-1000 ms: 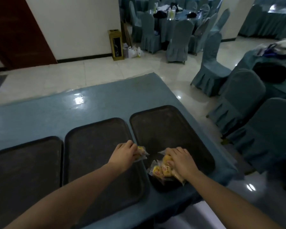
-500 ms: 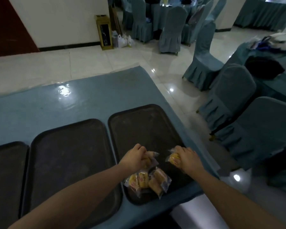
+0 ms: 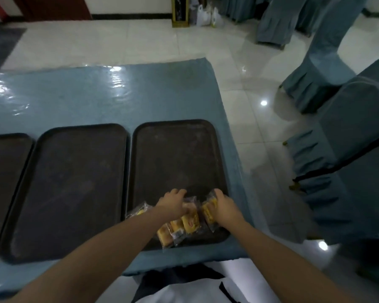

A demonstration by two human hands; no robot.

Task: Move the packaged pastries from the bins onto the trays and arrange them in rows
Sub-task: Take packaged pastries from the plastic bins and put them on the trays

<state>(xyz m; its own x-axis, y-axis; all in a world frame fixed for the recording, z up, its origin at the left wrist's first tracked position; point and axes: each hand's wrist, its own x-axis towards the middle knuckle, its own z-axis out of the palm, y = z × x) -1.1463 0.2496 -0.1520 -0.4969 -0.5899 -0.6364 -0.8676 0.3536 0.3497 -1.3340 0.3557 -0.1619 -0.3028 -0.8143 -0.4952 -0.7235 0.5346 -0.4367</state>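
A person stands at a table [image 3: 79, 101] covered in shiny blue cloth, looking down at three dark trays side by side. Both hands work at the near end of the right tray [image 3: 175, 154]. The left hand [image 3: 173, 203] lies over a small cluster of yellow pastries [image 3: 189, 220] in clear wrappers, fingers curled down onto the packets; whether it grips one cannot be told. The right hand [image 3: 223, 207] pinches a single packet [image 3: 208, 212] at the near right corner. The middle tray [image 3: 72, 184] and the left tray [image 3: 2, 176] hold nothing. To do this step well, each packet probably needs laying flat, edges parallel, starting a straight row along the near rim.
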